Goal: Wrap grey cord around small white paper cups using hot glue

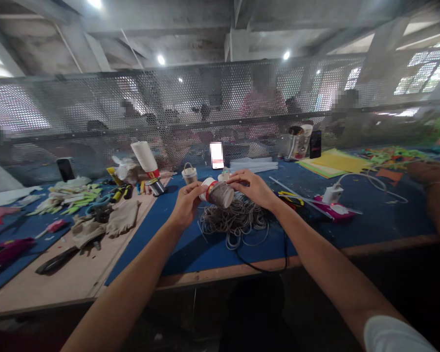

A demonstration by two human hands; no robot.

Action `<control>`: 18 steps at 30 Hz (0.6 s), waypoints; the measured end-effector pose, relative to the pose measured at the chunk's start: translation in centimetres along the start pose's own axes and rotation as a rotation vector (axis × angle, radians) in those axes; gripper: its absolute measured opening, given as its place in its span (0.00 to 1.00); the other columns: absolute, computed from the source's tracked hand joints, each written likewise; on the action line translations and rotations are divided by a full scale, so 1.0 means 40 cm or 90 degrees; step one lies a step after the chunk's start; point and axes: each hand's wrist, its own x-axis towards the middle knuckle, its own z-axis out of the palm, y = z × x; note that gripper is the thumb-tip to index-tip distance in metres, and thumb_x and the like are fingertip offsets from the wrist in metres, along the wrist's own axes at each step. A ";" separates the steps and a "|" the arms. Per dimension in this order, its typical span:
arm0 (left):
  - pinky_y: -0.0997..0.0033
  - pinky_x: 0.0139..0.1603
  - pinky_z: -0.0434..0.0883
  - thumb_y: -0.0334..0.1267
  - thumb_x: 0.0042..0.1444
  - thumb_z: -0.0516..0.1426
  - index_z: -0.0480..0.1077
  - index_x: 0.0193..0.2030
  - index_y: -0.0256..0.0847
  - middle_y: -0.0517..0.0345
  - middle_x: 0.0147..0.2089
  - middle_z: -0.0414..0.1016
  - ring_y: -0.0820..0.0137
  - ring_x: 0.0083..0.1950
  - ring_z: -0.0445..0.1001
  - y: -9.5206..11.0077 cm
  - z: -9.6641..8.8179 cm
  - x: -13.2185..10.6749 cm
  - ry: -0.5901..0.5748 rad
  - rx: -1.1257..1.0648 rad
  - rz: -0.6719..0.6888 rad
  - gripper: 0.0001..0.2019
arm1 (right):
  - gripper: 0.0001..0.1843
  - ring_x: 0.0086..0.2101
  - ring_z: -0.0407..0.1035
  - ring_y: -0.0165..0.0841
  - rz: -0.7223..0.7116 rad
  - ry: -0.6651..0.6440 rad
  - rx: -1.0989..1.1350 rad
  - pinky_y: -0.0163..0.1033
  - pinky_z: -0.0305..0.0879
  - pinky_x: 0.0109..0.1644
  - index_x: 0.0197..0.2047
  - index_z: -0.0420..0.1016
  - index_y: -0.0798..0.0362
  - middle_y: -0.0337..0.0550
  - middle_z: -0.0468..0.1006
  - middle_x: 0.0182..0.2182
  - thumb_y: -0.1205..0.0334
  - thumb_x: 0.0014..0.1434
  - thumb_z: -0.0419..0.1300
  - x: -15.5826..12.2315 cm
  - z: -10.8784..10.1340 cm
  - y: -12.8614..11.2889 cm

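A paper cup (209, 183) with a red band is tilted on its side in the air, its bottom part wound with grey cord (220, 193). My left hand (186, 201) grips the cup near its rim, with thumb and fingers closed around it. On the other side, the bent fingertips of my right hand (254, 188) press together at the wound cord; whether a loose strand lies between them is too small to tell. Below both hands, a tangled heap of grey cord (238, 222) lies on the blue table mat (179, 254).
Behind stand a small handled cup (189, 174), a lit phone (216, 155) and a perforated metal screen (190, 107). Stacked paper cups (144, 159), gloves (122, 218) and scraps lie left. Right are yellow-handled scissors (291, 198), a white charger (332, 194), yellow sheets (337, 161) and another person's arm (434, 190).
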 end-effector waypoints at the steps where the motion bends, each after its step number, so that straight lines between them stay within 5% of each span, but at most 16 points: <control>1: 0.75 0.29 0.63 0.38 0.48 0.67 0.75 0.25 0.36 0.61 0.24 0.70 0.76 0.25 0.64 0.000 0.000 0.000 -0.003 0.005 -0.001 0.09 | 0.10 0.52 0.71 0.37 -0.002 0.009 -0.007 0.46 0.67 0.58 0.45 0.82 0.47 0.46 0.76 0.50 0.58 0.63 0.61 -0.001 0.000 -0.005; 13: 0.74 0.32 0.65 0.40 0.51 0.66 0.78 0.28 0.38 0.59 0.26 0.74 0.74 0.27 0.68 -0.008 -0.001 -0.008 -0.059 0.093 0.007 0.08 | 0.04 0.41 0.71 0.34 -0.024 -0.002 -0.074 0.42 0.68 0.49 0.37 0.76 0.51 0.44 0.76 0.40 0.61 0.61 0.61 -0.012 0.008 -0.035; 18: 0.75 0.32 0.65 0.40 0.51 0.67 0.79 0.28 0.37 0.59 0.27 0.74 0.75 0.28 0.68 -0.015 -0.004 -0.004 -0.029 0.111 0.023 0.08 | 0.02 0.39 0.69 0.33 -0.016 0.029 -0.108 0.40 0.67 0.47 0.36 0.71 0.51 0.43 0.76 0.38 0.63 0.61 0.58 -0.012 0.009 -0.052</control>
